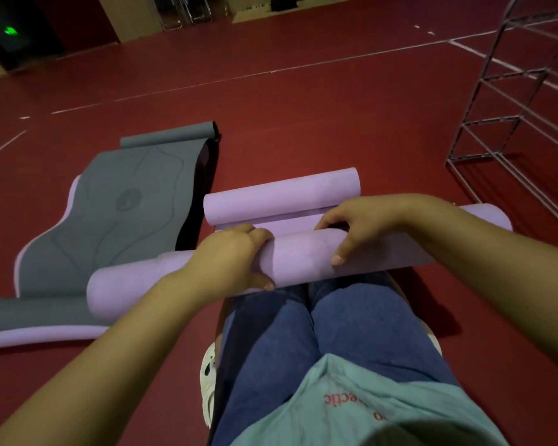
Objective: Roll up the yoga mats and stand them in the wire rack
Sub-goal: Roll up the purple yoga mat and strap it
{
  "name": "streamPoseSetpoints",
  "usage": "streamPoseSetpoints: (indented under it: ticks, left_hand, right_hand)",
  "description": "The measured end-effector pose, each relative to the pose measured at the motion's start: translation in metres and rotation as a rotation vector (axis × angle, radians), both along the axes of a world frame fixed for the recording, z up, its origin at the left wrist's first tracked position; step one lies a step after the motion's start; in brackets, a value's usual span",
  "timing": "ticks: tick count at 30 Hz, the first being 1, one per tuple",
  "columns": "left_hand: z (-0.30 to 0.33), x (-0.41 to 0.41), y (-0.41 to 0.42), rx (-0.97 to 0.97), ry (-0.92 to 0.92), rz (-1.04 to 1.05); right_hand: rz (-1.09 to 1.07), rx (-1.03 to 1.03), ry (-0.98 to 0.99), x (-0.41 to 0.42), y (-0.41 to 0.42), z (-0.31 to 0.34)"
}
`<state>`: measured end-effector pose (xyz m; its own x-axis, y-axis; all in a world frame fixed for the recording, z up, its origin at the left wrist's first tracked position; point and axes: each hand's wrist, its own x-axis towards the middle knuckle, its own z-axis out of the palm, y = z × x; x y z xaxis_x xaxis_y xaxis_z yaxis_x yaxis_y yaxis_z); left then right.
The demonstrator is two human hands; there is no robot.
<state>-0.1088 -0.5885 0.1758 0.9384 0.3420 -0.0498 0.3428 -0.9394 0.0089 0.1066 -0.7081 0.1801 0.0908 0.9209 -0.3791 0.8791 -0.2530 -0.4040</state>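
Across the dark red sports floor (pixel 319 101), marked with thin white lines, a person in blue jeans (pixel 351 329) and a pale teal shirt (pixel 351 410) is kneeling or squatting with a lilac yoga mat roll (pixel 297 257) lying over the knees. The left hand (pixel 231 257) is clasping the roll from above, fingers curled over its far side and thumb pressing its near side. The right hand (pixel 351 225) is gripping the same roll a little further along, fingers hooked over the top. Just beyond the hands a second lilac roll (pixel 281 196) is lying on the floor, joined to the held roll by a short flat stretch of mat. Toward the floor's left side a grey mat (pixel 110 214) with a lilac underside is lying mostly unrolled, its far end curling. Near the right edge a wire rack (pixel 522 101) is standing empty. Dim walls, a doorway and a green light (pixel 10 30) are closing off the far end of the room.
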Motion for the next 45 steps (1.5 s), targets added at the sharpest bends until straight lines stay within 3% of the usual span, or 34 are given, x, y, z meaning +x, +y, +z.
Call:
streamPoseSetpoints:
  ticks: [4,9,12,21,26,33,41,45]
  left_hand:
    - [0.008,0.012,0.014,-0.111,0.047,0.005]
    - [0.015,0.023,0.035,-0.333,0.107,0.041]
    - [0.018,0.033,0.044,-0.429,0.145,0.044]
    - [0.018,0.034,0.047,-0.328,0.251,-0.010]
    - [0.004,0.036,0.034,-0.065,0.218,-0.042]
    - [0.029,0.017,0.019,-0.032,0.142,-0.096]
    - [0.047,-0.037,-0.024,-0.183,0.228,-0.167]
    - [0.023,-0.044,-0.027,-0.341,0.349,-0.129]
  right_hand:
    - [-0.048,-0.044,0.008,0.001,-0.002,0.006]
    - [-0.085,0.221,-0.353,-0.009,-0.018,0.003]
    - [-0.036,0.218,-0.439,-0.019,-0.023,-0.020]
    - [-0.018,0.245,-0.658,-0.025,-0.012,-0.039]
    - [-0.025,0.261,-0.616,-0.019,-0.011,-0.036]
    - [0.009,0.334,-0.552,-0.027,-0.037,-0.013]
    - [0.075,0.528,-0.458,-0.070,-0.104,-0.007]
    - [0.098,0.213,-0.402,-0.083,-0.104,-0.010]
